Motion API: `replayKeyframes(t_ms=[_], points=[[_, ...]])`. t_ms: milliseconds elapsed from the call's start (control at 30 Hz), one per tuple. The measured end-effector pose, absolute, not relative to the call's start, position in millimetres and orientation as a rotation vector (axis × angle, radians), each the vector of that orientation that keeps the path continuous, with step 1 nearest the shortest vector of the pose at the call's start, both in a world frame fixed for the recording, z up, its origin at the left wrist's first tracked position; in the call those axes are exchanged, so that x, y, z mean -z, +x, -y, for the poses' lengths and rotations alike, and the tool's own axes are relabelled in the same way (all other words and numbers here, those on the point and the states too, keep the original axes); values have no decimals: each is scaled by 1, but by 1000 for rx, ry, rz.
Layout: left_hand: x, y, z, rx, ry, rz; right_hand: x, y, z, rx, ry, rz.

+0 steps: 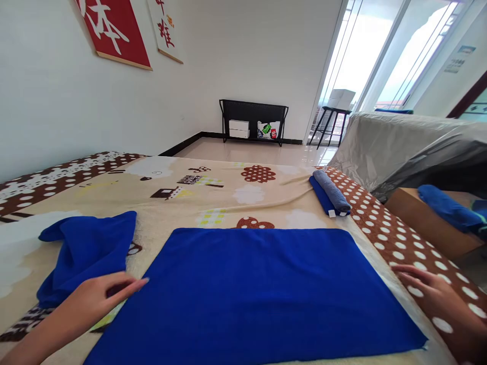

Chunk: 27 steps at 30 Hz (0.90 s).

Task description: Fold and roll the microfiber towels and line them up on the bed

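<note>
A rectangular blue towel (258, 294) lies spread flat on the patterned blanket in front of me. At its left edge is my left hand (110, 291), its fingers loosely bent and a gap showing beside the thumb; the fingertips meet the towel's border without lifting it. My right hand (426, 284) hovers just off the right edge, fingers stretched out and holding nothing. Left of the spread towel, a second blue towel (93, 243) lies crumpled, partly behind my left hand. Farther off at the right, a rolled grey towel (332, 190) rests on a folded blue towel (321, 197).
The cream blanket (171, 213) has a brown polka-dot border (384, 228). Beside the bed at right, a cardboard box (407, 213) carries a rolled blue towel (449, 205). Beyond stand a plastic-covered piece of furniture (373, 147), a black rack (253, 109) and a stool (331, 119).
</note>
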State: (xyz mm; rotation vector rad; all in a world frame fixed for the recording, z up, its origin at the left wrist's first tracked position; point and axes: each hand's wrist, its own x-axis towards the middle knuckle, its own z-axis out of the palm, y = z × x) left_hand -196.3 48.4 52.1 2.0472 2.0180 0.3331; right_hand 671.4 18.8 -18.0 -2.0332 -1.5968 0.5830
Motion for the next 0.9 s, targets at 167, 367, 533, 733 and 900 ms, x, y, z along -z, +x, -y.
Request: replayKeyframes(t_ms=[167,367,533,733,900], points=[[-44,-150,-155,-446,2057,-2187,21,611,-142,-471,-2216,1521],[-7,-155,-200,-436,1972,-2373,48,585,-196,-215,-2398,1547],[1,-172,-200,-486,2025,-2322,52,596,-196,-99,-2249,1751],[5,-180,-212,-603,1966,-2414,53,599,-203,39,-2136,1790],[10,-176,-212,-554,1976,-2439,54,584,-195,121,-2143,1788]])
